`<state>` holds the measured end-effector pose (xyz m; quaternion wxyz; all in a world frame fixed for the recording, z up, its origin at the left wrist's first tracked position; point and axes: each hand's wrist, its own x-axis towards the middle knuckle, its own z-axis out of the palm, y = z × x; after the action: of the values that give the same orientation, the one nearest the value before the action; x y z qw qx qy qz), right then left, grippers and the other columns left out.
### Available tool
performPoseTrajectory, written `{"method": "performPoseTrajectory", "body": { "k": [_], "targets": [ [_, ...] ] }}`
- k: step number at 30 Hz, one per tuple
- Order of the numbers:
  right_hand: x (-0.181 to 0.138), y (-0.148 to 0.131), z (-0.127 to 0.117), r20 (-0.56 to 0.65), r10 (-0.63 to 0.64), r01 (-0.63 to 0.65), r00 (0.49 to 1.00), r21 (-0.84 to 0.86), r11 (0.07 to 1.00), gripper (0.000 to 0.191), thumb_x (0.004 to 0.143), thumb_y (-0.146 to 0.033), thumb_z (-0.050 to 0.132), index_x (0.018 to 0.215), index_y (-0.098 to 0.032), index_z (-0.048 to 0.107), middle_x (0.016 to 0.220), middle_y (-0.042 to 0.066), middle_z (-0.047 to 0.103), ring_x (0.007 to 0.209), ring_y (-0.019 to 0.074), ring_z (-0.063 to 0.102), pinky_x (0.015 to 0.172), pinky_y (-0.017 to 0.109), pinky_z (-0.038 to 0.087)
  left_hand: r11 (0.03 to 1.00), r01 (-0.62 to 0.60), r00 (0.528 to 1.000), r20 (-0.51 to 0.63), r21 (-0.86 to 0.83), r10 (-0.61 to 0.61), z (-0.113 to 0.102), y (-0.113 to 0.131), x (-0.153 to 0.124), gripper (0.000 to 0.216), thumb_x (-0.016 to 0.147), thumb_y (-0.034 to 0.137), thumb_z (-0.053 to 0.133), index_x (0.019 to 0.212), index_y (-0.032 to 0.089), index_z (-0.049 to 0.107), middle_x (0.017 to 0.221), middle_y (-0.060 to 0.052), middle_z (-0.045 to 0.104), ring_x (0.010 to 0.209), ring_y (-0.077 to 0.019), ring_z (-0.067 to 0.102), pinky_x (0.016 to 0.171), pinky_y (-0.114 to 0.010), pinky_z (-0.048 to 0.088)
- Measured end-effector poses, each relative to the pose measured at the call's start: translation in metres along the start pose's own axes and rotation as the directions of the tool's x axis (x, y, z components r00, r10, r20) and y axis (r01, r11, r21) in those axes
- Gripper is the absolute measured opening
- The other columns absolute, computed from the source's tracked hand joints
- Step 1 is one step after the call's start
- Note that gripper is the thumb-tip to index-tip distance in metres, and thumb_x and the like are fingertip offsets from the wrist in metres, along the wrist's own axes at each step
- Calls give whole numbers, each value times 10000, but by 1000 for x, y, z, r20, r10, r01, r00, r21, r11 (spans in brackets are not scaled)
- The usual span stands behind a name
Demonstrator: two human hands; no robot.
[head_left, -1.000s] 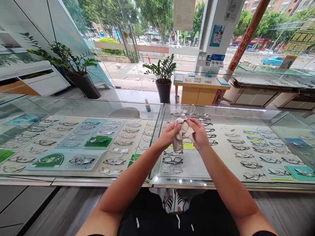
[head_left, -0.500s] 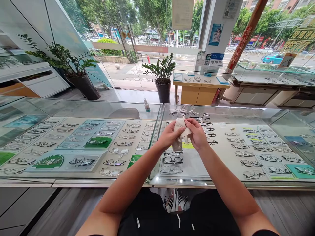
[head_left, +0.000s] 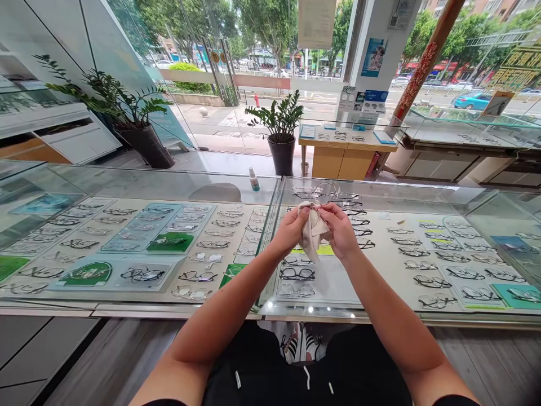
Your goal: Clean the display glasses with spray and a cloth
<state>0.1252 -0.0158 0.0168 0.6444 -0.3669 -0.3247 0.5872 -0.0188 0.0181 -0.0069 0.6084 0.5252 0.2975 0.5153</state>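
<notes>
While the left hand pinches the cloth tight against the right hand, which grips the glasses, they poke up just beyond both.

Daylight floods through tall street windows. A long glass worktop shows rows of spectacle frames. Potted plants stand beyond, beside a yellow wooden desk, with grey plank floor underfoot.
</notes>
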Motion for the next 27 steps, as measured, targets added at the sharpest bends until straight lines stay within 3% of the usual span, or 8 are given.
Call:
{"method": "performPoseTrajectory", "body": {
  "k": [8,18,23,27],
  "targets": [
    [5,0,-4,-18,-57,57,998,27,998,286,677,-400,946,861,-263,777,934,-10,795,818,177,690,753,303,569,987,103,987,133,-121,-87,0,2,-2,553,791,630,905,1040,153,777,852,-24,716,763,-143,606,720,-258,474],
    [7,-3,-6,-19,-38,39,999,38,999,293,674,-419,957,848,-254,789,867,-19,763,755,156,639,673,274,521,982,160,955,268,-97,-129,-5,13,-6,537,798,464,950,1192,152,761,934,-38,741,788,-142,640,732,-246,492],
    [6,1,-6,30,-27,26,999,25,999,311,654,-424,981,802,-248,772,813,-35,727,690,124,591,619,250,470,988,125,977,182,-90,-107,0,9,-4,553,786,482,953,1177,152,744,932,-45,769,785,-158,675,728,-258,520],
    [4,3,-5,52,-43,43,998,-12,999,316,656,-426,977,805,-251,760,848,-27,756,738,145,636,688,274,506,992,63,995,87,-109,-53,4,7,-2,520,789,544,935,1062,137,759,854,-34,758,767,-153,665,716,-249,508]
  ]
}}
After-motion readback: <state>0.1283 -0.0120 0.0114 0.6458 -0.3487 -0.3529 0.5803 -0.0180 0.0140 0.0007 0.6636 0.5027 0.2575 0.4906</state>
